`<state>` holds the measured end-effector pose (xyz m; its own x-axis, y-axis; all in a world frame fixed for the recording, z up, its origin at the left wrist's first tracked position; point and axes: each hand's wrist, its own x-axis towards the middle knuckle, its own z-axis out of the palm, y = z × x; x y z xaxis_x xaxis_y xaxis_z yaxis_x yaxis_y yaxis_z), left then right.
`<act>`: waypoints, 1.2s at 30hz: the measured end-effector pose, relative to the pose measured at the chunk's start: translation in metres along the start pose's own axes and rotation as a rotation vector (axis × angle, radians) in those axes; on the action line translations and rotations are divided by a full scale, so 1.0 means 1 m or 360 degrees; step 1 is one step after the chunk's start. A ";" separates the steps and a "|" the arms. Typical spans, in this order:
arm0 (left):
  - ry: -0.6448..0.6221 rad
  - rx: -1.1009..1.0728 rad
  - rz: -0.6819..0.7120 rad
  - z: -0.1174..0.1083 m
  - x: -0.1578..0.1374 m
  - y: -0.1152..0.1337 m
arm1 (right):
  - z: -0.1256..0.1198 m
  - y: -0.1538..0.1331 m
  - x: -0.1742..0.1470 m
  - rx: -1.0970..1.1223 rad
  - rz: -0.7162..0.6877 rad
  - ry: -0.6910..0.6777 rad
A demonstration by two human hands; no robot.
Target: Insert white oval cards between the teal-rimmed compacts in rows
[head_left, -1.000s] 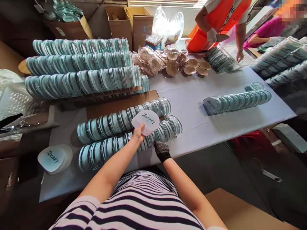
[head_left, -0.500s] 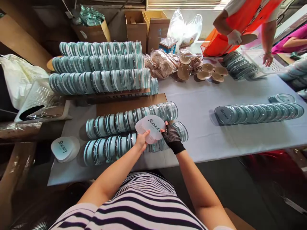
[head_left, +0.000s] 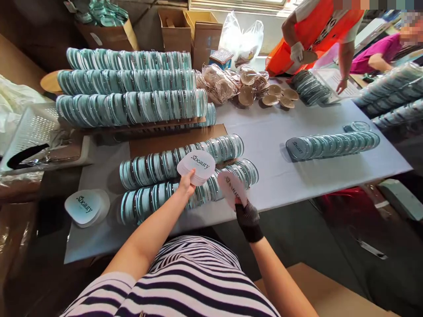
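Observation:
My left hand (head_left: 187,182) is closed on the near edge of a small stack of white rounded cards (head_left: 198,165) printed "Sbeauty". Fingers closed, my right hand (head_left: 246,211) in a dark fingerless glove grips a single card (head_left: 231,188) of the same kind, tilted and smeared by motion, apart from the stack. Behind and below both hands lie two rows of clear round glass-like pieces, the nearer row (head_left: 148,203) and the farther row (head_left: 148,169). More printed cards (head_left: 85,207) lie in a pile at the table's left end.
Several more rows of clear pieces (head_left: 125,105) rest at the back left beside a white basket (head_left: 39,127). One row (head_left: 333,145) lies on the table (head_left: 264,132) at right. Bagged brown discs (head_left: 220,83) sit behind. A co-worker in an orange vest (head_left: 310,31) stands at the far side.
My right hand has drawn one card off the stack and moved down and right with it. My left hand keeps the stack, slightly farther left. The camera view has shifted.

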<state>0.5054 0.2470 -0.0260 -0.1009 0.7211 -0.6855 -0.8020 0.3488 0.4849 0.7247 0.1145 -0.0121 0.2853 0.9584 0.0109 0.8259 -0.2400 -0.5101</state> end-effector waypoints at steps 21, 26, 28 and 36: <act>-0.0031 0.0021 -0.0127 -0.009 0.005 -0.003 | 0.077 -0.060 0.005 -0.0511 0.0025 -0.0774; -0.0071 0.0029 -0.0095 -0.012 0.005 -0.008 | 0.084 -0.064 0.014 0.0231 0.0260 -0.0813; -0.0075 0.0028 -0.0051 -0.014 0.005 -0.010 | 0.084 -0.066 0.016 0.0530 0.0341 -0.0926; -0.0041 0.0029 -0.0017 -0.012 0.001 -0.011 | 0.075 -0.072 0.043 0.0717 0.0583 -0.1585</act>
<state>0.5071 0.2366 -0.0387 -0.0771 0.7324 -0.6765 -0.7921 0.3671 0.4877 0.6407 0.1843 -0.0391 -0.2040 0.5875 -0.7831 0.4671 -0.6446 -0.6052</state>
